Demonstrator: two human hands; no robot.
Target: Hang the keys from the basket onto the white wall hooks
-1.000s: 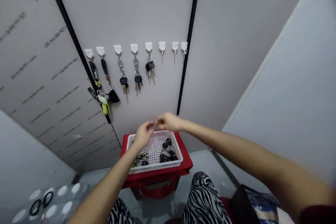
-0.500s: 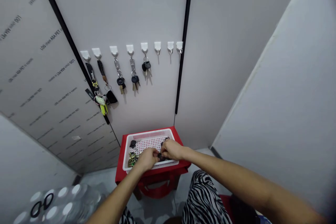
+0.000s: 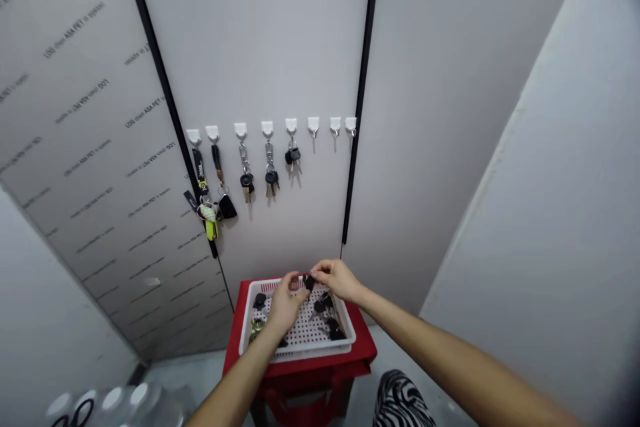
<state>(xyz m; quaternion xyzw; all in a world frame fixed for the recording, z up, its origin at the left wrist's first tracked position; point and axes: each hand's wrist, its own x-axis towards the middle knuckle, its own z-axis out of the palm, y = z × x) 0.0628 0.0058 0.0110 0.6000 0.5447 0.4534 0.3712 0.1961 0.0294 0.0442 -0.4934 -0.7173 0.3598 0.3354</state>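
Observation:
Black-headed keys are raised over the far part of a white perforated basket. My right hand pinches them from the right. On their left side is my left hand, its thumb and fingers curved apart; whether it touches the keys is hard to make out. More black-headed keys lie in the basket's right part, and another black key is in its far left corner. Green and gold key pieces lie at the left, partly covered by my left forearm.
The basket stands on a red-covered stool. On the wall is a row of white hooks; hanging keys occupy the left ones, while three at the right hold nothing. Capped plastic bottles stand at lower left.
Both hands have risen from the basket's near right part to its far side, bringing up black-headed keys. The view has tilted upward, so the wall hooks appear lower.

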